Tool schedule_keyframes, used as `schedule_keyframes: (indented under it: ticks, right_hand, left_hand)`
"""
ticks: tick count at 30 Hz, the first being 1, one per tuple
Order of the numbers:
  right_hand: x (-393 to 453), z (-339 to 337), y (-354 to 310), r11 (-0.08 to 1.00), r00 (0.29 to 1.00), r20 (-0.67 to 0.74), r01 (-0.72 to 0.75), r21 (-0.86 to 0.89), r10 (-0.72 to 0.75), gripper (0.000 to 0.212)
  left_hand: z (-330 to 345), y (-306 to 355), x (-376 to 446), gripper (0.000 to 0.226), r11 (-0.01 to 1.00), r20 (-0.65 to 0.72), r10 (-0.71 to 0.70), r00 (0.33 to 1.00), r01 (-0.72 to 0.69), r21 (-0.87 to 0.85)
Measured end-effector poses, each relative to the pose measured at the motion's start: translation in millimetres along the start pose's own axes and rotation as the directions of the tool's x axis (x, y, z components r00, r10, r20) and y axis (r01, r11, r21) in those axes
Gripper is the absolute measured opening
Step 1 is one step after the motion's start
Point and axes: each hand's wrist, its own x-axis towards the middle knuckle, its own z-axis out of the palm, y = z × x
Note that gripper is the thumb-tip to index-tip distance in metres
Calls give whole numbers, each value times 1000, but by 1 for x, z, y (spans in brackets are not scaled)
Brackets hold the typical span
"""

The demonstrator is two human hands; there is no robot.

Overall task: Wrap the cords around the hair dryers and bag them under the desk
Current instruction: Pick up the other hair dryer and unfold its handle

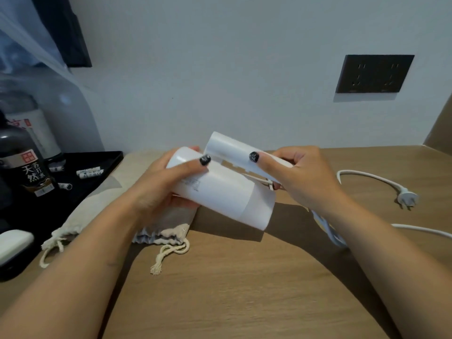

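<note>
From the head view, I am looking at a white hair dryer (220, 192) held up in the middle of the frame, just above the wooden desk (244, 277). My left hand (166, 189) is curling round the barrel, thumb on top, fingers underneath. My right hand (303, 174) is gripping the folding handle (234, 150), thumb pressed along it; the fingers below are wrapped round it and seem to be catching the cord near its root too, though I cannot tell for sure.

The cord (367, 177) is trailing loose across the right of the frame, with the plug (406, 198) lying flat on the desk at centre right, well apart from the dryer. So I am judging that wrapping has not started.

A cloth drawstring bag (102, 204) is lying on the desk at lower left, partly beneath the left hand. Bagging and stowing under the desk are left to do. I am seeing only one dryer here.
</note>
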Motion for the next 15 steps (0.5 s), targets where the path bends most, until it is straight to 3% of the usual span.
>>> schedule_keyframes:
  ticks: [3,6,8,11,15]
  right_hand:
    - [1,-4,3,999,995,-94,24,-29,-27,42]
    - [6,-13,11,989,967,-211,130,-76,-144,50]
    - [9,-16,17,965,929,-264,237,-116,-260,56]
    - [11,-18,20,907,848,-327,365,-211,-417,48]
    - [12,-21,21,904,841,-334,372,-213,-425,50]
  left_hand:
    - [0,0,-5,83,983,196,-134,971,104,154]
    - [12,-1,-11,72,977,275,-134,952,80,198]
    - [19,-4,-11,70,989,266,-93,960,59,133]
    - [23,-6,-10,56,996,196,-88,977,87,17]
    - [23,-5,-9,51,982,70,-71,995,82,-171]
